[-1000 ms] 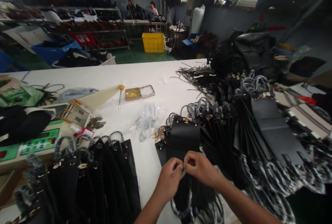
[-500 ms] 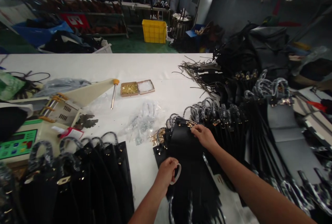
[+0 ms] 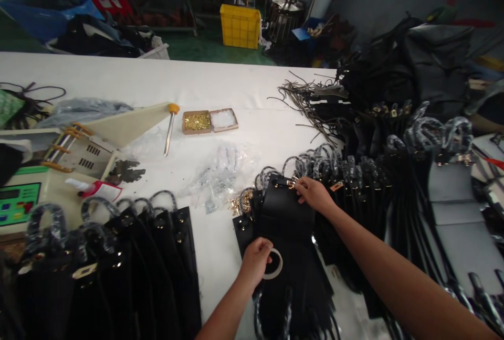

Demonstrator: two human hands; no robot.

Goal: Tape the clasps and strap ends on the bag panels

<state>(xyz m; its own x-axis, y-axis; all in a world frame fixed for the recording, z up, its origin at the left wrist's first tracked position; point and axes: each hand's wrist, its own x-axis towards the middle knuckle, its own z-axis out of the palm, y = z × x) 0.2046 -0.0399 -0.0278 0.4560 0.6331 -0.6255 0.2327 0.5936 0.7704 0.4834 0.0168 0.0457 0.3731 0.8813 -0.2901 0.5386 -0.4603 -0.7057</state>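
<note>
A black handbag piece lies in front of me on a pile of similar ones, its upper flap spread flat. My left hand is closed on a thin pale ring that looks like a roll of tape, held over the black material. Up at the top edge, my right hand has its thumb and fingers pinched at a gold metal fitting. The fingertips hide part of that fitting. A heap of small gold fittings sits just left of the piece.
Black bags with plastic-wrapped handles stand at left and right. Beyond are a clear plastic bag, a box of gold pieces, a screwdriver-like tool and a beige machine. Black cords lie at the back right.
My view has tilted downward. The tape ring has turned to face me more openly in my left hand. My right hand stays by the gold fitting, its fingers slightly shifted.
</note>
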